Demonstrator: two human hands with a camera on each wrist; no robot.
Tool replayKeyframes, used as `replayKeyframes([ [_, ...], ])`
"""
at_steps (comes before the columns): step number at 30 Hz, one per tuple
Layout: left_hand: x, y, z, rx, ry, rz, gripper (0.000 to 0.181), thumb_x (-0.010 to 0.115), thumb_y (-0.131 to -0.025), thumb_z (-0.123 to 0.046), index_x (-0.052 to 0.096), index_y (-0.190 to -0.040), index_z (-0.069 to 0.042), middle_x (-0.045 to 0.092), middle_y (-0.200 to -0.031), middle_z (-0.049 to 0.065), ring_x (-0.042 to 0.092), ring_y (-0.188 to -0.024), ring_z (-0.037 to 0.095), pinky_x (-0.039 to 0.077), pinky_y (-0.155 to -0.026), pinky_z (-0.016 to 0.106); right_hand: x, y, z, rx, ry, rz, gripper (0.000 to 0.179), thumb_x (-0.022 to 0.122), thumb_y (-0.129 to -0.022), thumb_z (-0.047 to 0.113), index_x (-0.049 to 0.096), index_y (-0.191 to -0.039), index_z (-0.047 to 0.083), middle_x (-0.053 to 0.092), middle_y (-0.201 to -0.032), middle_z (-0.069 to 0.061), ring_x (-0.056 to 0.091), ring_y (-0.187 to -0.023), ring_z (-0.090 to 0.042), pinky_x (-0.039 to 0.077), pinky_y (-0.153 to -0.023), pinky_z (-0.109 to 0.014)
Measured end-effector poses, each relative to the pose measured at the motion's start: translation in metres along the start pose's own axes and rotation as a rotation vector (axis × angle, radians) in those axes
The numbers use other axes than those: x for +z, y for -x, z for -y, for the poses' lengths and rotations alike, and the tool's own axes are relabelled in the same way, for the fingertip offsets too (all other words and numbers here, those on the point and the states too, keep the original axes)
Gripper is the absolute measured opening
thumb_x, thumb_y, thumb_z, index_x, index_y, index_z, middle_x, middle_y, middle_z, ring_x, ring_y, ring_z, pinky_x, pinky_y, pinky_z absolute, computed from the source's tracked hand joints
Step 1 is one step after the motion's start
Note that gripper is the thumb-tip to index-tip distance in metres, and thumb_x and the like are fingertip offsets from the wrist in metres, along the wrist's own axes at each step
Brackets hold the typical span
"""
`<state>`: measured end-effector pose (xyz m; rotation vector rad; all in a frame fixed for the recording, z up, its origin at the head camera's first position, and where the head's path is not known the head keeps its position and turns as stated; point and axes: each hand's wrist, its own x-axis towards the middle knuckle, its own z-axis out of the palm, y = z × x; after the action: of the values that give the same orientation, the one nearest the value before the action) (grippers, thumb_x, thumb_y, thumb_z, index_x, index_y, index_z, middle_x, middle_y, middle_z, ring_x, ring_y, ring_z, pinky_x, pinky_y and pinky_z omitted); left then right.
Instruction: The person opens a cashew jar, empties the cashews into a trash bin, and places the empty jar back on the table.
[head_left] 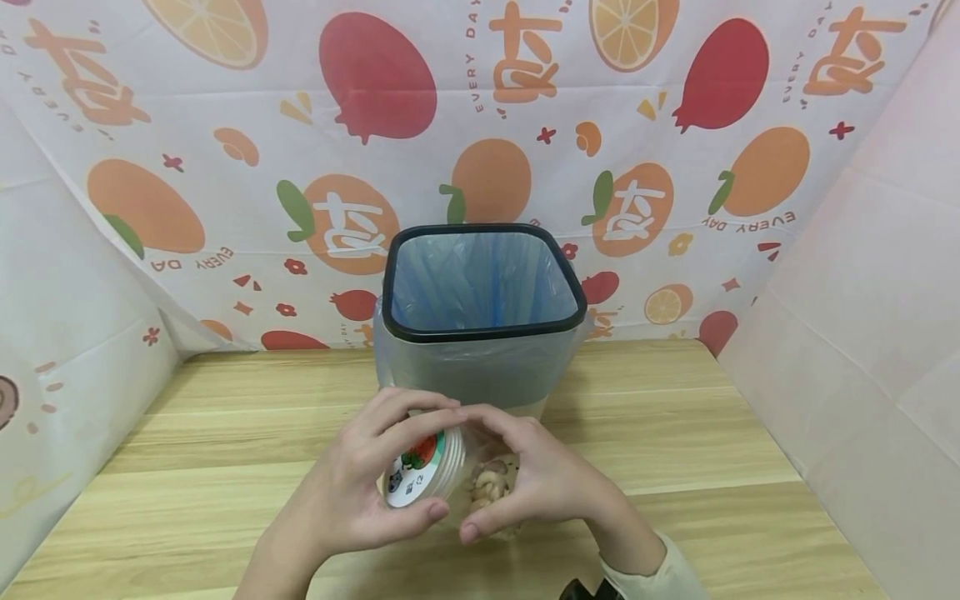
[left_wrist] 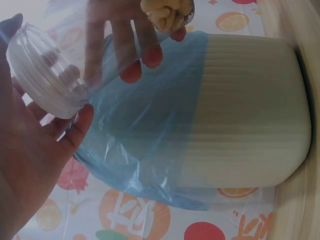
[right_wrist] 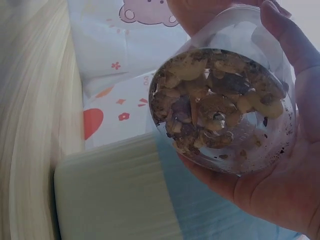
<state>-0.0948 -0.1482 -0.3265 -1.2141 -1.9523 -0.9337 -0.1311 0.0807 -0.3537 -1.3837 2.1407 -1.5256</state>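
Observation:
My left hand [head_left: 352, 475] grips a clear ridged screw lid [head_left: 414, 477] by its edge, thumb below and fingers over the top. A round printed label shows on the lid, which sits tilted at the jar's mouth. My right hand [head_left: 551, 475] holds the clear plastic jar [right_wrist: 245, 25], its fingers curled round the wall. Cashews and dark dried pieces [right_wrist: 215, 95] lie at the bottom of the jar, with crumbs along its base. From the head, my right fingers partly hide the jar, and the fingertips of both hands meet above it.
Just beyond my hands stands a pale bin [head_left: 480, 375] with a black rim and a bluish plastic liner. It rests on a wood-grain table [head_left: 262, 450]. A fruit-printed cloth [head_left: 285, 125] hangs behind, with pale cloth on both sides.

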Motion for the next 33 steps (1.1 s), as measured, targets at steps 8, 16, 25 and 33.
replayKeyframes([
  [8, -0.001, 0.005, 0.004, -0.076, -0.054, 0.004, 0.055, 0.072, -0.087, -0.048, 0.065, -0.129, -0.013, 0.063, -0.123, 0.003, 0.055, -0.109, 0.018, 0.044, -0.088, 0.019, 0.004, -0.001, 0.005, -0.015, 0.085, -0.085, 0.094, 0.094, -0.067, 0.029, 0.043, -0.146, 0.032, 0.059, -0.134, 0.011, 0.062, -0.115, -0.011, 0.054, -0.098, -0.036],
  [16, -0.002, 0.007, 0.005, -0.116, -0.083, 0.013, 0.058, 0.073, -0.086, -0.051, 0.065, -0.131, -0.015, 0.063, -0.125, 0.001, 0.055, -0.109, 0.017, 0.044, -0.087, 0.018, 0.004, -0.002, 0.005, -0.015, 0.119, -0.104, 0.096, 0.095, -0.066, 0.031, 0.042, -0.146, 0.032, 0.058, -0.136, 0.012, 0.061, -0.116, -0.01, 0.054, -0.098, -0.036],
  [25, -0.003, 0.001, -0.004, -0.052, -0.045, 0.027, 0.063, 0.071, -0.085, -0.056, 0.064, -0.131, -0.013, 0.061, -0.127, 0.005, 0.055, -0.113, 0.02, 0.042, -0.097, 0.022, -0.001, 0.001, 0.001, -0.014, -0.031, -0.003, 0.09, 0.092, -0.072, 0.025, 0.042, -0.147, 0.03, 0.058, -0.136, 0.007, 0.062, -0.118, -0.015, 0.055, -0.097, -0.037],
  [33, -0.003, -0.001, -0.005, -0.022, -0.037, 0.007, 0.059, 0.071, -0.087, -0.052, 0.065, -0.129, -0.012, 0.062, -0.124, 0.006, 0.055, -0.111, 0.021, 0.041, -0.097, 0.02, 0.0, 0.0, 0.003, -0.028, -0.034, -0.008, 0.091, 0.092, -0.071, 0.023, 0.042, -0.147, 0.029, 0.058, -0.137, 0.007, 0.062, -0.119, -0.015, 0.053, -0.1, -0.037],
])
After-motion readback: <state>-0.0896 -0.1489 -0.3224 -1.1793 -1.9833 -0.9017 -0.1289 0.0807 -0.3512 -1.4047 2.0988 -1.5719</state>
